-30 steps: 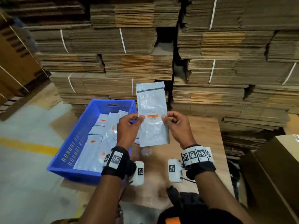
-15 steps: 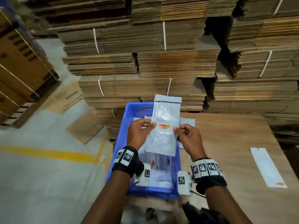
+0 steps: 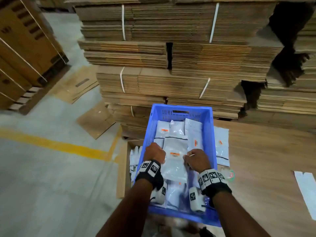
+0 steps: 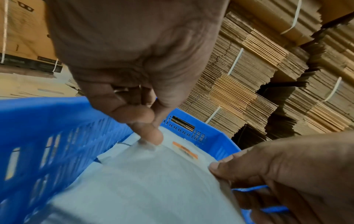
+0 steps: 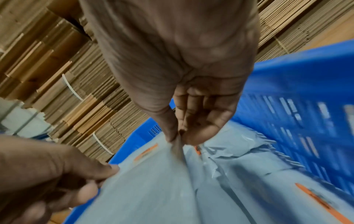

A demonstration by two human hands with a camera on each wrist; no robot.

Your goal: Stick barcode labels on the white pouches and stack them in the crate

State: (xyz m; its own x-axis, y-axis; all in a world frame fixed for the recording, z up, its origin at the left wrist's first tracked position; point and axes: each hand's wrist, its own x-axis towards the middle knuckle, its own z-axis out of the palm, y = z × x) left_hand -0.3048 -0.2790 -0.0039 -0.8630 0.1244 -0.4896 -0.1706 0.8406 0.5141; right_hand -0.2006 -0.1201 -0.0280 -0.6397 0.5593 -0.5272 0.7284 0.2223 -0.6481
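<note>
A labelled white pouch (image 3: 174,161) is being lowered into the blue crate (image 3: 207,134), so the stacking step is judged to be in hand, the sticking for this pouch being done: an orange barcode label (image 3: 174,153) is seen on its upper face. The pouch is held just above the other pouches (image 3: 194,132) already lying in the crate; whether it touches them cannot be told. Its left edge is pinched between thumb and fingertip of the left hand (image 3: 154,152), as shown in the left wrist view, and its right edge is pinched in the same way by the right hand (image 3: 196,160), the film being gathered into a small fold in that grip in the right wrist view. The long axis of the pouch runs away from the person, in line with the long side of the crate; the end with the dark seal line points to the far wall, and the label face is turned up. The next move is judged to call for the pouch to be laid flat on the pile and for both pinches to be released together, so that the thin film is not dragged askew. A further labelled pouch (image 3: 221,147) lies on the counter (image 3: 265,159) just beside the crate's right wall.
</note>
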